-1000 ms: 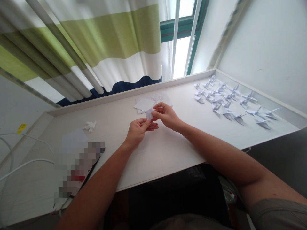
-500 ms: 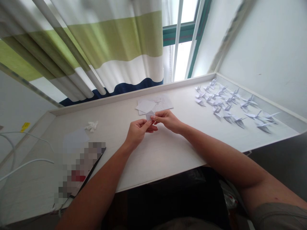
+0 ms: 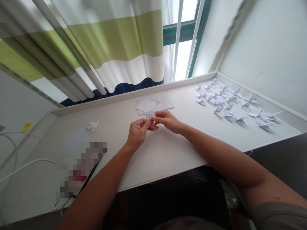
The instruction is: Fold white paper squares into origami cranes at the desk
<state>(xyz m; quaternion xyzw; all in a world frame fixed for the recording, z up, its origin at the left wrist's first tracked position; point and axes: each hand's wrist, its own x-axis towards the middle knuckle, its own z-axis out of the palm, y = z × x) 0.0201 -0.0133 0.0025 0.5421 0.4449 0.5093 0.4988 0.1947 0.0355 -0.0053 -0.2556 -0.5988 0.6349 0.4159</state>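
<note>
A small folded piece of white paper [image 3: 150, 114] is pinched between my two hands above the middle of the table. My left hand [image 3: 138, 130] grips it from the left, thumb on its lower edge. From the right, the thumb and fingers of my right hand [image 3: 166, 120] close on its lower right side. My fingertips hide the lower part of the paper. Just behind it lie a white paper square [image 3: 145, 105] and a sheet with fine printed or drawn marks [image 3: 164, 102].
Several white folded paper cranes [image 3: 229, 107] stand at the right of the white table [image 3: 115, 111]. On the left are a crumpled white tissue [image 3: 92, 126], a pale sheet [image 3: 75, 140], a blurred-out flat object [image 3: 83, 171] and white cables [image 3: 28, 166]. A raised rim runs along the back.
Both hands keep their hold on the folded paper, which is tilted slightly differently. The whole view has shifted very slightly.
</note>
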